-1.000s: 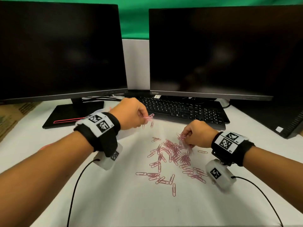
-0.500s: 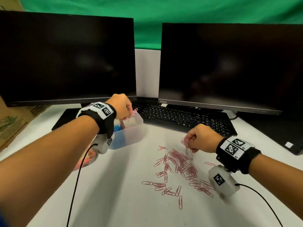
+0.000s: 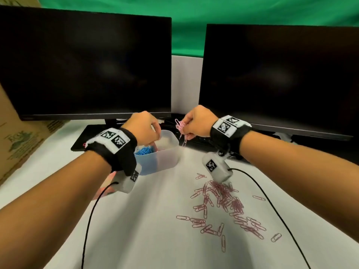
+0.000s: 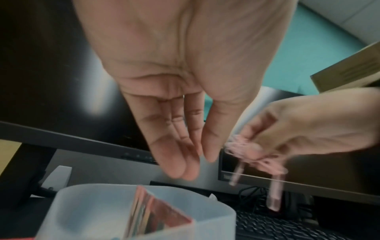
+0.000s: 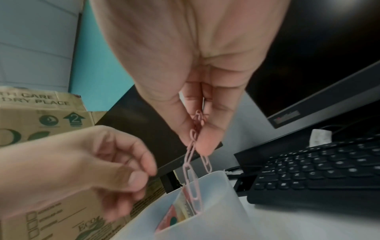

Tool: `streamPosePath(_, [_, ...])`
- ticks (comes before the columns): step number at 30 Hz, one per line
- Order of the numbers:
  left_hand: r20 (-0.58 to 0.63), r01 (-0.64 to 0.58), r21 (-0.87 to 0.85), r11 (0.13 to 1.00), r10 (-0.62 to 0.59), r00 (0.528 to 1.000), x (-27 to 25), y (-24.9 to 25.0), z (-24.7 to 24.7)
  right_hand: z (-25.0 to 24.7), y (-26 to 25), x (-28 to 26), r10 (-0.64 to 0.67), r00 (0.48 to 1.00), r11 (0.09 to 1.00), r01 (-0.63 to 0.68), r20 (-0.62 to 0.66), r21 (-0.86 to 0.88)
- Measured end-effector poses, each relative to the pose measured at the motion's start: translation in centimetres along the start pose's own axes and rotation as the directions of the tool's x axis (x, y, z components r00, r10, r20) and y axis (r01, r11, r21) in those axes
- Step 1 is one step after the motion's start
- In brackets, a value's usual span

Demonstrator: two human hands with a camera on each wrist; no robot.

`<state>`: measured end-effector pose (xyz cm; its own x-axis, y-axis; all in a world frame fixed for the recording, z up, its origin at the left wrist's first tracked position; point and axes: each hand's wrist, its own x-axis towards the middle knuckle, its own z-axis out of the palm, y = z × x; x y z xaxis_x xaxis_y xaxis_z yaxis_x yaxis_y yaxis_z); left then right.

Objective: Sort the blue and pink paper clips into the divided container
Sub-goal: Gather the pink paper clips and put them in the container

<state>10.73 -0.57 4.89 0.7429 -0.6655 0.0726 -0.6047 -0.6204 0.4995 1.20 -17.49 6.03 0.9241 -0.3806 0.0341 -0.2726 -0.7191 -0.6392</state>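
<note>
A translucent divided container (image 3: 165, 158) stands by the left monitor's foot, with blue clips (image 3: 143, 151) in its near-left part. A reddish card (image 4: 156, 217) divides it. My left hand (image 3: 155, 133) hovers above it with its fingers (image 4: 176, 154) straight and pointing down, holding nothing. Just right of the container's far corner, my right hand (image 3: 184, 129) pinches a tangled bunch of pink clips (image 3: 180, 126). In the right wrist view that chain of pink clips (image 5: 192, 162) dangles over the container's rim (image 5: 216, 177). Several loose pink clips (image 3: 223, 200) lie on the white table.
Two dark monitors (image 3: 87, 65) stand behind, with a black keyboard (image 5: 318, 170) under the right one. A cardboard box (image 3: 17, 144) sits at the left edge. Black cables (image 3: 87, 220) run from both wrist cameras across the table. An orange-pink object (image 3: 104, 189) lies under my left wrist.
My left hand carried pink clips to the container and now holds none. My right hand lifted a bunch of pink clips from the pile and moved left to the container.
</note>
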Motion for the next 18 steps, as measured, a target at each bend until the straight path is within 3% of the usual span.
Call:
streamPosePath(9, [0.34, 0.001, 0.088, 0.996, -0.031, 0.94, -4.5, -1.3, 3.8, 4.8, -2.2, 3.5, 0.006, 0.999, 0.983, 0.002, 0.044, -0.181])
streamPosePath(15, [0.382, -0.106, 0.221, 0.969, 0.014, 0.924, -6.1, -0.7, 6.7, 3.6, 0.0, 1.5, -0.033, 0.998, 0.989, 0.025, -0.051, -0.148])
streamPosePath(18, [0.476, -0.152, 0.232, 0.961, 0.024, 0.879, -7.3, 0.2, 8.3, 2.4, 3.1, -1.2, -0.024, 0.999, 0.964, 0.031, 0.031, -0.265])
